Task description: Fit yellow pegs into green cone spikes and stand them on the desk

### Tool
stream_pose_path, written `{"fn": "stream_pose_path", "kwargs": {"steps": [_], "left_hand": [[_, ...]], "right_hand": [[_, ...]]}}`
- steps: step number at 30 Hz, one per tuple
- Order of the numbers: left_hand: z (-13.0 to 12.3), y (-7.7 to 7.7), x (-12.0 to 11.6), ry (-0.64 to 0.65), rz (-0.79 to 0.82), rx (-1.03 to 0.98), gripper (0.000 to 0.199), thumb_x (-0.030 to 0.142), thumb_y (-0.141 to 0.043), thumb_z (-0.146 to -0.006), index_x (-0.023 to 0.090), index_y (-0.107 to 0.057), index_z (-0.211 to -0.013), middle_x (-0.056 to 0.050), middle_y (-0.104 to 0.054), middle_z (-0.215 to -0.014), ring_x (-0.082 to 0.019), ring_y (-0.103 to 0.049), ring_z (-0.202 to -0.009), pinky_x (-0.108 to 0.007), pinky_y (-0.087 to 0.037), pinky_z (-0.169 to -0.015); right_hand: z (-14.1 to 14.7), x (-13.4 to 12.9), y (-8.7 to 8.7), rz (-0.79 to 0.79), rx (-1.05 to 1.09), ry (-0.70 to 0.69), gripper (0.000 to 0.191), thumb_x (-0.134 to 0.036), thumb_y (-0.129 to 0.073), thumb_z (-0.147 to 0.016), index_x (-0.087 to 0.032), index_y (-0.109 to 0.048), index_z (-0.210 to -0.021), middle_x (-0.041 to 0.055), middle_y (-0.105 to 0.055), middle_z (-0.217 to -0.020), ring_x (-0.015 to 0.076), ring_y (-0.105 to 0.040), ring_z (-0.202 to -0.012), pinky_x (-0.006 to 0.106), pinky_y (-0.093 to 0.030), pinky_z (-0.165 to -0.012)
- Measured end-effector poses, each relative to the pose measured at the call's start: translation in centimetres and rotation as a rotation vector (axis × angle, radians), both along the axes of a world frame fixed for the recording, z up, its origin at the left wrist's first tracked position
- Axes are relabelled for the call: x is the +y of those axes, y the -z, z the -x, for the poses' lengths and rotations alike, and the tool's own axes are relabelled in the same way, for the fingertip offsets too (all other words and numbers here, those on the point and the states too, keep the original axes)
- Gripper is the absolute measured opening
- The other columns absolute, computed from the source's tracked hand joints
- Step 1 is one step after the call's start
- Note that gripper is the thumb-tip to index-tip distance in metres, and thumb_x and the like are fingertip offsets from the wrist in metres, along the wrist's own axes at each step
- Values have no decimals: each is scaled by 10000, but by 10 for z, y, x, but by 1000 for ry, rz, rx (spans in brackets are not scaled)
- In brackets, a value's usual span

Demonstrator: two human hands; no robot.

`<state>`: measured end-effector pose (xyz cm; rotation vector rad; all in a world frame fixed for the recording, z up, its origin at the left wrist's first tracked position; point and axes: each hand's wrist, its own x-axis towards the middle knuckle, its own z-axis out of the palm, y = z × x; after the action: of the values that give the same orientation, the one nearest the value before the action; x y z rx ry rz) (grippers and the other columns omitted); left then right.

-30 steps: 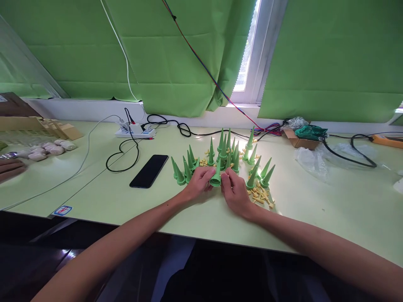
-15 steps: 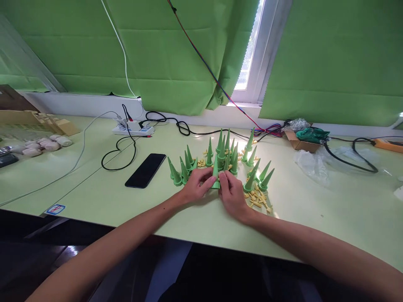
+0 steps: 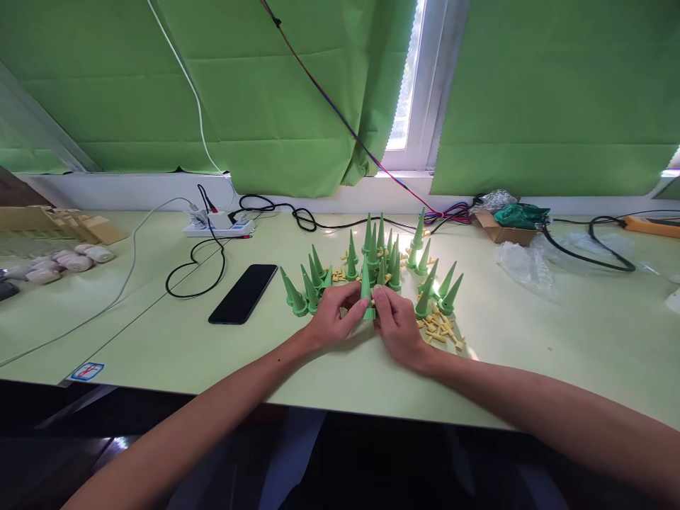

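At frame centre, seemingly mid-batch, the left hand [image 3: 333,316] pinches a green spike cone [image 3: 365,285], the right hand [image 3: 398,327], fingers narrowed, meets its side, and loose yellow pegs [image 3: 438,329] remain.

So much green here lol. The held cone [image 3: 365,287] is bright green, the other cones [image 3: 351,262] match. Pegs [image 3: 438,329] at 4 o'clock from it: pale yellow. Counter [image 3: 531,340] is a plain, washed-out yellowy green. Phone [image 3: 243,294] at 9, black. Power strip [image 3: 241,229] at 10, white. Curtain [image 3: 276,127] at 11, solid green, no print. Wires [image 3: 353,133] at 12 are red and blue. Box [image 3: 504,231] at 2, brown, with a shiny darker green bag [image 3: 523,216]. Sticker [image 3: 88,370] towards 8: white, blue border, red mark.
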<state>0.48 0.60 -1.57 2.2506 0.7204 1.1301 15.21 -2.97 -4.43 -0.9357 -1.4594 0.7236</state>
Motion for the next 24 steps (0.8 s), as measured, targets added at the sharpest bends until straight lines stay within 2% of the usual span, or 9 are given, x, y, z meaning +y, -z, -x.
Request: {"fn": "stream_pose_path", "kwargs": {"steps": [9, 19, 24], "left_hand": [[1, 4, -2, 3, -136, 8, 288, 317, -536, -891, 185, -387, -683, 35, -390, -586, -89, -338, -525, -246, -279, -493], [-6, 8, -7, -66, -189, 23, 220, 304, -524, -885, 196, -401, -738, 51, -391, -570, -87, -358, -497, -235, -305, -473], [-5, 8, -7, -72, -234, 25, 249, 270, -548, -889, 198, -368, -732, 60, -378, -568, -72, -350, -479, -225, -285, -455]], "right_hand": [[-3, -1, 1, -15, -27, 10, 434, -472, -370, -1014, -223, -357, -659, -51, -321, -518, 104, -308, -473, 260, -281, -443], [-7, -2, -1, -4, 10, -37, 445, -503, -377, -1007, -226, -356, -659, -52, -329, -509, 104, -330, -466, 253, -301, -435], [-6, 0, 0, 0, 28, -40, 450, -513, -364, -1010, -227, -361, -663, -54, -308, -512, 105, -315, -462, 253, -301, -432]]}}
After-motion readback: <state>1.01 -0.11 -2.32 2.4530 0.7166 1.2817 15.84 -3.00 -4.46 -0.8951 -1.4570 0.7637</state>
